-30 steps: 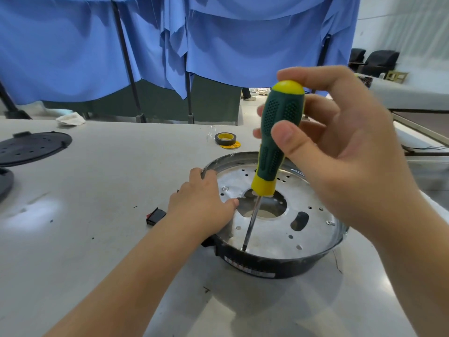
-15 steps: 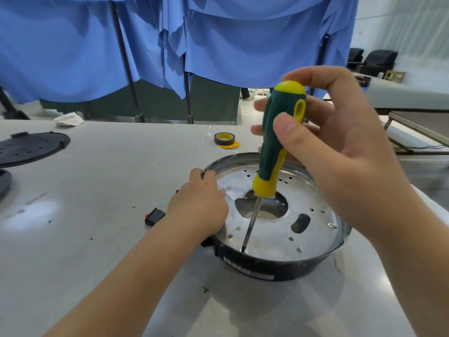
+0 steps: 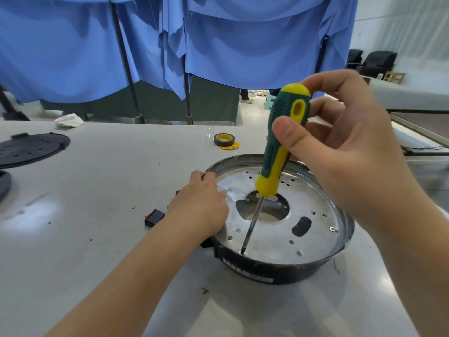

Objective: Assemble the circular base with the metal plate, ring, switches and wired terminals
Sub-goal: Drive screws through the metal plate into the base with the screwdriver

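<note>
My right hand (image 3: 349, 152) grips the green-and-yellow screwdriver (image 3: 279, 152) by its handle, thumb and fingers curled round it. The shaft tilts, tip touching the metal plate (image 3: 272, 234) near its 6 o'clock edge. The plate sits inside the circular base (image 3: 279, 271), which rests on the desk (image 3: 97, 190). My left hand (image 3: 199, 205) rests on the base's rim at 9 o'clock, fingers curled over it. A black switch (image 3: 154, 217) lies on the desk just beside that hand. A tape roll (image 3: 224, 139) lies at the base's 11 o'clock, well apart.
</note>
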A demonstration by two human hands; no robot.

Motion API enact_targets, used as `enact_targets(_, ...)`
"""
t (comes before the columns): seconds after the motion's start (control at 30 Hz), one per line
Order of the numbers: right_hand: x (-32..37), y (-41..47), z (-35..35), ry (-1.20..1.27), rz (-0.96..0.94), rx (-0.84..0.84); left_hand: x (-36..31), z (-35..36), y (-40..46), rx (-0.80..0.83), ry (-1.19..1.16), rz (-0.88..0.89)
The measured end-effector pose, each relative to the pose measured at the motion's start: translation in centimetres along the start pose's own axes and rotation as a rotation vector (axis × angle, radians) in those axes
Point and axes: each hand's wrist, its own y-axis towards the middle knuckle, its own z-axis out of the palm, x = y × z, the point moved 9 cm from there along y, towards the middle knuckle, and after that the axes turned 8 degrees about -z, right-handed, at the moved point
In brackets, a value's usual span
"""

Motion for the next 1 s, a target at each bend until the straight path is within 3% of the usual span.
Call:
enact_targets(0.17, -0.5, 0.2, -1.0, 0.055, 0.012, -0.055, 0.1, 0.1, 0.0, 0.013, 0.004, 0.003)
enact_targets(0.37, -0.1, 1.1, -6.4, -0.006, -0.025, -0.280, 0.1, 0.1, 0.1, 0.049, 0.007, 0.014)
enact_targets(0.5, -0.9, 1.6, -9.1, -0.104, 0.004, -0.321, -1.2, -0.9, -0.3, 0.002, 0.030, 0.138)
enact_targets(0.63, -3.1, 1.7, -9.7, -0.313, 0.067, -0.179, -3.7, -1.6, -2.3, 0.055, -0.021, 0.365)
enact_targets(0.77, -8.0, 0.8, -9.5, -0.529, 0.216, -0.017, -5.6, -1.8, -4.4, 0.102, -0.042, 0.459)
enact_targets(1.0, -13.5, -0.9, -9.9, -0.638, 0.412, 0.070, -8.1, -0.6, -8.6, 0.296, -0.106, 0.630)
